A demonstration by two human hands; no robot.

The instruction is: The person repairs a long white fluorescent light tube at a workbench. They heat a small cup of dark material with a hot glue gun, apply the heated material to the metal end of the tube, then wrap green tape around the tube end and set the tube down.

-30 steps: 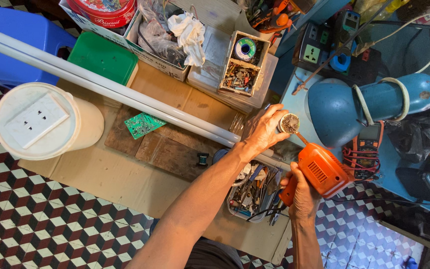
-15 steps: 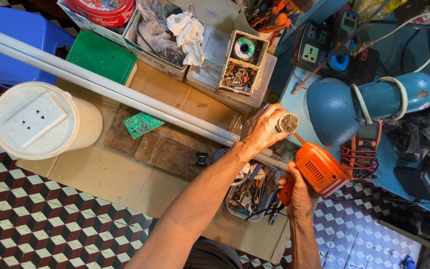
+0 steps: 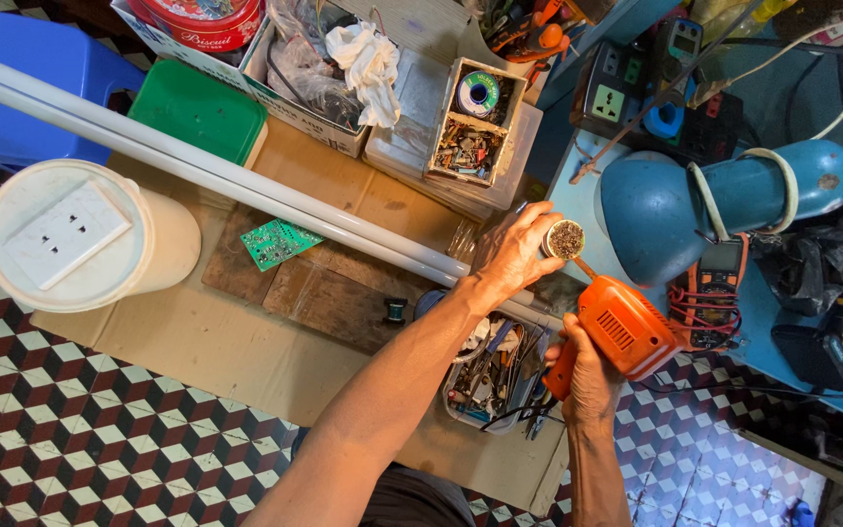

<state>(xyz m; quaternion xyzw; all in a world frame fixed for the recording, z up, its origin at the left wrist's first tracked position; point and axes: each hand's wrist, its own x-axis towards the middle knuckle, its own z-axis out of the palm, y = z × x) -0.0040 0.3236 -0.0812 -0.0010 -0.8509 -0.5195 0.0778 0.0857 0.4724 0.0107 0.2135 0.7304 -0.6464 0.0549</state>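
A long white tube (image 3: pixel 207 176) lies across the brown cardboard (image 3: pixel 187 342). My right hand (image 3: pixel 587 376) is wrapped tight around the handle of the orange soldering gun (image 3: pixel 622 327). My left hand (image 3: pixel 514 254) pinches a small round tin (image 3: pixel 565 239), just above the gun's tip.

Orange tool, blue lamp, many small colours

The soldering gun (image 3: pixel 624 332) is orange, the lamp (image 3: pixel 724 200) is blue, the stool (image 3: pixel 26 83) is blue, the box lid (image 3: pixel 197 109) and the circuit board (image 3: pixel 278 243) are green, the bucket (image 3: pixel 80 239) is white, and the floor (image 3: pixel 70 429) has a black, white and dark red cube pattern.
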